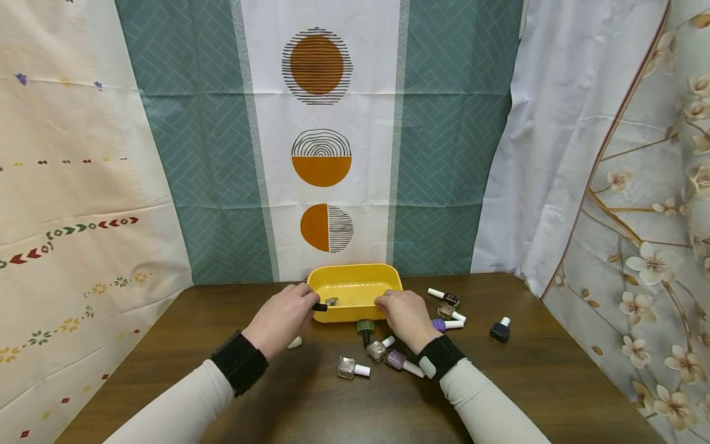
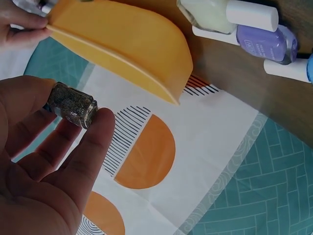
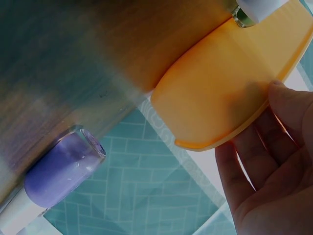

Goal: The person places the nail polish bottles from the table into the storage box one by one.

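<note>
Your left fingers [image 2: 92, 156] pinch a glittery bottle [image 2: 73, 105] by the yellow tray [image 1: 346, 314]. Your right fingers [image 3: 232, 171] grip its rim [image 3: 203, 147], near polish bottles [image 1: 346, 367] on the tabletop [image 1: 554, 394].

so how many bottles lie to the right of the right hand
4 in the head view: far dark bottle, glitter bottle and purple bottle near the right hand; rightmost bottle apart. The hand may hide more.

I can go down into the yellow tray [image 1: 346, 314] from above, between my left fingers [image 1: 302, 295] and my right fingers [image 1: 389, 302]. A green nail polish bottle [image 1: 365, 327] is in the way at its front, and the curtain [image 1: 368, 231] blocks the back. The counter [image 1: 208, 320] has room on the left.
</note>
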Motion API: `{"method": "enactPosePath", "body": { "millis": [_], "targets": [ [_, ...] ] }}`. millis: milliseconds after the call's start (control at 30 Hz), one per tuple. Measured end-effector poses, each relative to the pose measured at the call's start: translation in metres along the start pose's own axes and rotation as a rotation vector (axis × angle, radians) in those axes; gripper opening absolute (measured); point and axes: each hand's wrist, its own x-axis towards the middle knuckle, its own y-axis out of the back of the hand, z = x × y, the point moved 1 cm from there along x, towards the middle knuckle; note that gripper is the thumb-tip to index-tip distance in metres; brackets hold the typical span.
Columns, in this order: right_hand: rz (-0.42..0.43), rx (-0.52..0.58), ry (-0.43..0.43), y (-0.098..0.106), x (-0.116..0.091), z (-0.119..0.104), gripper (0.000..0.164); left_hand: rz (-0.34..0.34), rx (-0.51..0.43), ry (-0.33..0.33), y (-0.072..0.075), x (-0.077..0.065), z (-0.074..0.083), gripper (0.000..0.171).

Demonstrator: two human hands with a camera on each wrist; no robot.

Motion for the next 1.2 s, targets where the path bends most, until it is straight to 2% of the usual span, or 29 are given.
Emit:
{"method": "enactPosePath", "body": {
  "millis": [467, 833, 1033, 1200],
  "targets": [
    [-0.005, 0.001, 0.0, 0.0, 0.0, -0.001, 0.006, -0.012, -0.004, 0.008, -0.001, 0.017, -0.002, 0.021],
    [-0.004, -0.006, -0.003, 0.0, 0.0, 0.0, 0.007, 0.03, 0.021, -0.027, -0.002, 0.028, -0.003, 0.016],
    [0.002, -0.005, -0.001, 0.0, 0.0, 0.0, 0.006, 0.011, 0.011, -0.009, -0.002, 0.034, -0.004, 0.014],
    [0.0, -0.006, -0.006, 0.0, 0.0, 0.0, 0.007, -0.037, 0.008, 0.035, -0.006, 0.041, -0.008, 0.015]
  ]
}}
